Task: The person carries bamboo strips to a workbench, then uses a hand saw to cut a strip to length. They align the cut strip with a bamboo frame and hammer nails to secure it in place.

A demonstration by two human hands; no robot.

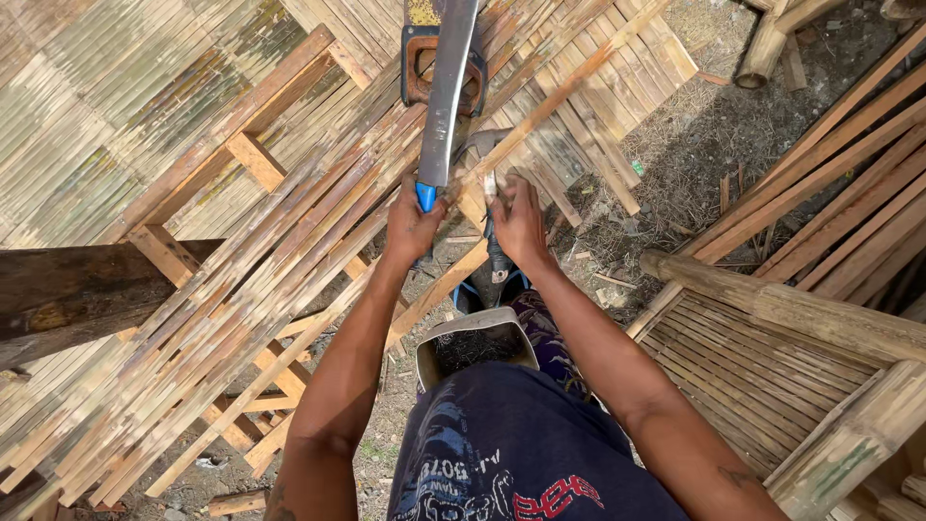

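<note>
Splitting bamboo looks like the step in hand: left hand [413, 227] is wrapped tight round the blue handle [425, 197] of a long machete [449, 92], blade pointing up & away from the body. Right hand [519, 224] has its grip pinched shut on the near end of a thin bamboo strip [550, 106], which runs diagonally up-right across a bundle of long slats [241, 318] lying over a wooden frame [256, 159]. Blade base sits just beside the strip end, btwn the two hands; can't tell if the edge is already bitten in. Woven bamboo panel [772, 376] stands well apart on the right, dirt ground [694, 145] beyond. Judging from this, next move calls for a steady hold on the strip w/ fingers clear of the edge, blade kept in line w/ the grain.
</note>
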